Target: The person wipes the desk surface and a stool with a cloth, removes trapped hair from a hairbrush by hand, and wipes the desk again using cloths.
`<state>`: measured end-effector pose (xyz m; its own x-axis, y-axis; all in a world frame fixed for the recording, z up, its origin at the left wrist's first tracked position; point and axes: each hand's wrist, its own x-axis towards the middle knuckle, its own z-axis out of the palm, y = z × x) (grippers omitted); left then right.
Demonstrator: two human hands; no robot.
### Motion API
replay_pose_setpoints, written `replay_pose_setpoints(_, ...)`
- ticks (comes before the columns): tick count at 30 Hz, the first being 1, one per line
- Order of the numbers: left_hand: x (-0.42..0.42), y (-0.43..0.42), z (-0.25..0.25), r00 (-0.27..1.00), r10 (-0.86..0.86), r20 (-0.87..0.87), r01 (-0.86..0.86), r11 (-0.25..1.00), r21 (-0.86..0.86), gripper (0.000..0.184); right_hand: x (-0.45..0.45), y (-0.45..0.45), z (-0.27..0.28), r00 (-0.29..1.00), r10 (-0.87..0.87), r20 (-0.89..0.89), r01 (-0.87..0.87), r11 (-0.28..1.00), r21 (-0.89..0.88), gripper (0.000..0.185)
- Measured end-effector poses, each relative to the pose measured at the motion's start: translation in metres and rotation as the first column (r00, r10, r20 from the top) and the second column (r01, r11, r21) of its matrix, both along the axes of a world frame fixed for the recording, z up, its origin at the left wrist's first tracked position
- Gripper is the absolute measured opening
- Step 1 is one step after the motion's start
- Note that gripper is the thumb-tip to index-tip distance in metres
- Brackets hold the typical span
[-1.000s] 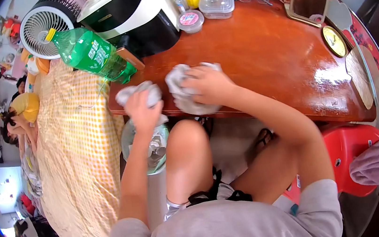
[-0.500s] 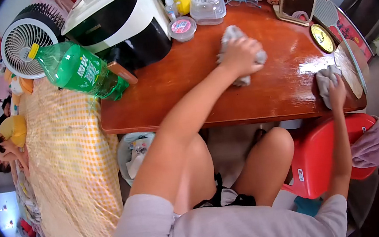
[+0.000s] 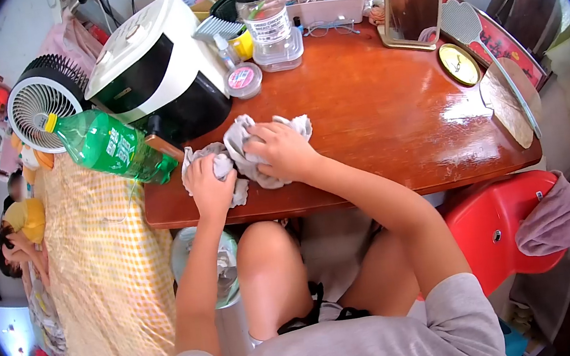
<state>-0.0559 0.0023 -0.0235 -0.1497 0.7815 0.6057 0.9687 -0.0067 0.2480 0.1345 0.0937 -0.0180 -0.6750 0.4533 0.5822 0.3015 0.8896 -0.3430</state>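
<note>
My left hand [image 3: 212,187] presses a crumpled grey cloth [image 3: 198,157] onto the table near its front left edge, fingers curled over it. Just to the right, my right hand [image 3: 283,152] grips a second grey cloth [image 3: 299,128], bunched up against the wood. The two cloths lie side by side and seem to touch. Both hands rest on the glossy reddish-brown wooden table [image 3: 376,110]. A green plastic bottle [image 3: 110,146] with a yellow cap leans beyond my left hand, close to a black-and-white appliance [image 3: 165,68].
Behind the hands stand a clear jar [image 3: 268,27], a round tub [image 3: 243,80], glasses [image 3: 331,28] and a mirror [image 3: 412,6]. A fly swatter [image 3: 500,73] lies at right. Below are a bin [image 3: 184,251] and a red chair [image 3: 490,224]. Another person [image 3: 23,221] is far left.
Both hands have moved left across the table with their cloths. My left hand came from the middle, my right hand from the right edge, and they are now close together.
</note>
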Motion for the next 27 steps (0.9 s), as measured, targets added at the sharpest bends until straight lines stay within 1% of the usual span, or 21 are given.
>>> replay_pose_setpoints(1, 0.010, 0.008, 0.002, 1.000, -0.008, -0.014, 0.007, 1.000, -0.019, 0.042, 0.017, -0.004, 0.002, 1.000, -0.007, 0.002, 0.007, 1.000, 0.006, 0.040)
replay_pose_setpoints(2, 0.023, 0.018, 0.004, 0.999, -0.049, -0.014, 0.048, 0.998, -0.026, 0.041, 0.043, -0.007, 0.005, 0.999, 0.029, 0.019, -0.027, 0.996, -0.090, 0.041)
replay_pose_setpoints(3, 0.042, 0.030, 0.007, 0.986, -0.168, -0.011, 0.168, 0.986, -0.022, 0.042, 0.070, -0.011, 0.008, 0.997, 0.063, 0.032, -0.056, 0.981, -0.186, 0.041)
replay_pose_setpoints(5, 0.094, 0.053, 0.008, 0.928, -0.374, 0.008, 0.374, 0.927, -0.031, 0.042, 0.126, -0.024, 0.013, 0.996, -0.042, 0.085, 0.055, 0.986, -0.157, 0.042)
replay_pose_setpoints(7, 0.161, 0.078, 0.007, 0.824, -0.565, 0.041, 0.566, 0.824, -0.030, 0.042, 0.187, -0.037, 0.020, 0.972, -0.185, 0.147, 0.212, 0.958, -0.191, 0.043)
replay_pose_setpoints(8, 0.194, 0.090, 0.006, 0.772, -0.634, 0.035, 0.635, 0.769, -0.071, 0.044, 0.217, -0.044, 0.026, 0.934, -0.286, 0.211, 0.337, 0.904, -0.264, 0.042)
replay_pose_setpoints(9, 0.227, 0.101, 0.004, 0.737, -0.675, 0.027, 0.675, 0.736, -0.044, 0.046, 0.247, -0.047, 0.022, 0.866, -0.419, 0.274, 0.488, 0.829, -0.273, 0.043)
replay_pose_setpoints(12, 0.308, 0.126, 0.006, 0.642, -0.767, 0.002, 0.767, 0.641, -0.033, 0.044, 0.336, -0.034, -0.011, 0.646, -0.762, 0.037, 0.761, 0.640, -0.108, 0.042)
replay_pose_setpoints(13, 0.326, 0.131, 0.003, 0.647, -0.762, -0.033, 0.760, 0.647, -0.058, 0.043, 0.354, -0.028, -0.011, 0.536, -0.843, -0.040, 0.825, 0.533, -0.187, 0.040)
replay_pose_setpoints(14, 0.334, 0.130, 0.008, 0.665, -0.747, -0.013, 0.731, 0.654, -0.195, 0.051, 0.360, -0.021, -0.002, 0.443, -0.896, -0.020, 0.868, 0.435, -0.240, 0.039)
replay_pose_setpoints(16, 0.326, 0.115, 0.017, 0.729, -0.684, 0.035, 0.684, 0.725, -0.075, 0.066, 0.362, 0.008, 0.002, 0.288, -0.942, 0.174, 0.948, 0.255, -0.191, 0.043)
replay_pose_setpoints(18, 0.295, 0.096, 0.033, 0.724, -0.687, 0.064, 0.689, 0.723, -0.048, 0.069, 0.326, 0.024, 0.037, 0.010, -0.891, 0.453, 0.943, 0.160, 0.293, 0.050)
replay_pose_setpoints(19, 0.274, 0.085, 0.044, 0.710, -0.698, 0.093, 0.702, 0.712, -0.018, 0.073, 0.304, 0.043, 0.056, 0.014, -0.885, 0.465, 0.947, 0.160, 0.277, 0.057)
replay_pose_setpoints(20, 0.251, 0.073, 0.052, 0.724, -0.684, 0.093, 0.688, 0.725, -0.022, 0.073, 0.296, 0.072, 0.063, 0.159, -0.928, 0.336, 0.839, 0.307, 0.449, 0.054)
replay_pose_setpoints(21, 0.229, 0.060, 0.060, 0.753, -0.645, 0.133, 0.657, 0.748, -0.094, 0.070, 0.233, 0.082, 0.123, 0.374, -0.876, 0.304, 0.866, 0.448, 0.225, 0.044)
replay_pose_setpoints(22, 0.210, 0.048, 0.064, 0.780, -0.602, 0.170, 0.624, 0.764, -0.163, 0.067, 0.199, 0.112, 0.136, 0.604, -0.793, 0.078, 0.734, 0.593, 0.331, 0.037)
replay_pose_setpoints(23, 0.194, 0.039, 0.065, 0.792, -0.588, 0.166, 0.610, 0.775, -0.166, 0.067, 0.148, 0.132, 0.166, 0.706, -0.704, 0.078, 0.661, 0.695, 0.284, 0.035)
replay_pose_setpoints(24, 0.179, 0.030, 0.065, 0.826, -0.521, 0.215, 0.557, 0.813, -0.171, 0.064, 0.094, 0.152, 0.193, 0.816, -0.558, 0.149, 0.533, 0.827, 0.179, 0.033)
replay_pose_setpoints(25, 0.168, 0.023, 0.063, 0.854, -0.450, 0.262, 0.501, 0.848, -0.175, 0.061, 0.039, 0.177, 0.210, 0.859, -0.467, 0.210, 0.423, 0.878, 0.224, 0.031)
replay_pose_setpoints(26, 0.161, 0.019, 0.058, 0.864, -0.431, 0.258, 0.481, 0.859, -0.176, 0.061, -0.013, 0.243, 0.200, 0.936, -0.330, 0.119, 0.296, 0.925, 0.239, 0.034)
replay_pose_setpoints(27, 0.152, 0.016, 0.054, 0.874, -0.407, 0.266, 0.462, 0.865, -0.198, 0.059, -0.064, 0.251, 0.207, 0.942, -0.318, 0.103, 0.283, 0.922, 0.263, 0.023)
